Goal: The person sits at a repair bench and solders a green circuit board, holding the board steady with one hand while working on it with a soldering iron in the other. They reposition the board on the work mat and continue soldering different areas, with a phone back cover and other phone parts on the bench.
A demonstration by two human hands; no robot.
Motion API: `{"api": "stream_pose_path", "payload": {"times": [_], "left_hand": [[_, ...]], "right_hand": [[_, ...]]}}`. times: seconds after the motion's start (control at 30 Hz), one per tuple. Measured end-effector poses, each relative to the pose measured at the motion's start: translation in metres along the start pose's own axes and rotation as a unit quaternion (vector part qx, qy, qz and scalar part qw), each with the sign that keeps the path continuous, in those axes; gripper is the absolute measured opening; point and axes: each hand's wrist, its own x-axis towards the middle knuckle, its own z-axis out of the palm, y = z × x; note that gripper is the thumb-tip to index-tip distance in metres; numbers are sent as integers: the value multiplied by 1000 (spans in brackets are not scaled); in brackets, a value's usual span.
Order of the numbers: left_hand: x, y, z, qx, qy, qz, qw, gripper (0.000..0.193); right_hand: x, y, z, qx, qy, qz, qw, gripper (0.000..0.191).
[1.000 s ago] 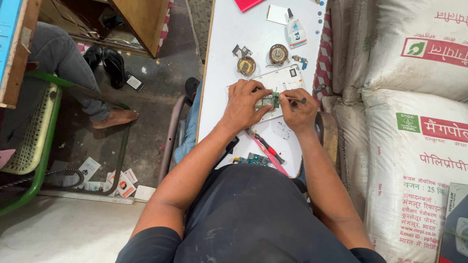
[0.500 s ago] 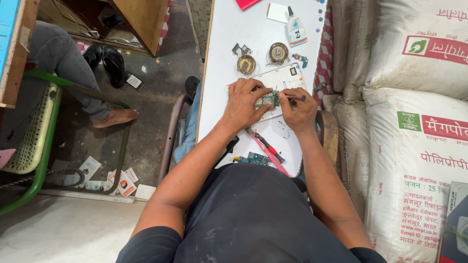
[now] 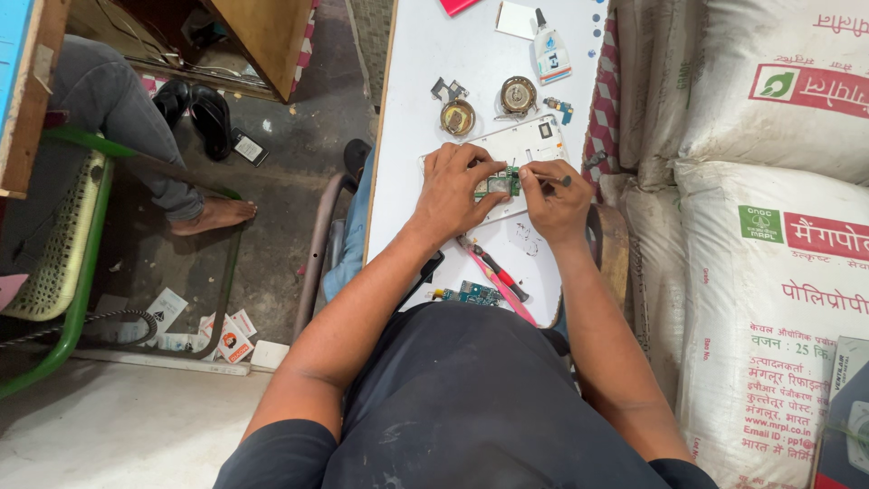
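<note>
Head view: the white table is serving as the landmark here. Near its middle a white device casing is lying flat, and a small green circuit board is sitting on the near part of that casing. The left hand is resting on the table at the casing's left edge, its fingers curled down and its fingertips pressing on the green circuit board, pinning it in place rather than wrapping around it. The right hand is sitting just right of the board, fingers closed tightly around a thin dark tool whose tip is pointing left toward the board; whether the tip is touching the board is too small to tell.

Farther up the table from the casing, two round brass-coloured parts are lying side by side, with a small glue bottle beyond them toward the table's far end. On the near end of the table, close to the person's body, a red-handled screwdriver is lying at a slant, and a second small circuit board is lying at the table's near edge.

To the right of the table, large white woven sacks are stacked. To the left of the table, down on the floor, another person's bare foot is resting beside a green chair
</note>
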Motion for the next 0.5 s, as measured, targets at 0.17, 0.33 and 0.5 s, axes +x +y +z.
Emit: {"api": "stream_pose_path", "payload": {"times": [0.17,0.33,0.5], "left_hand": [[2,2,0,1,-5,-3,1000,40],[4,2,0,-5,1,-3,1000,40],[6,3,-1,-2,4,-1,1000,40]], "right_hand": [[1,2,-2,-8,-2,26,1000,5],[0,3,-3,-4,-23,19,1000,5],[1,4,-2,-15,-12,9,1000,6]]}}
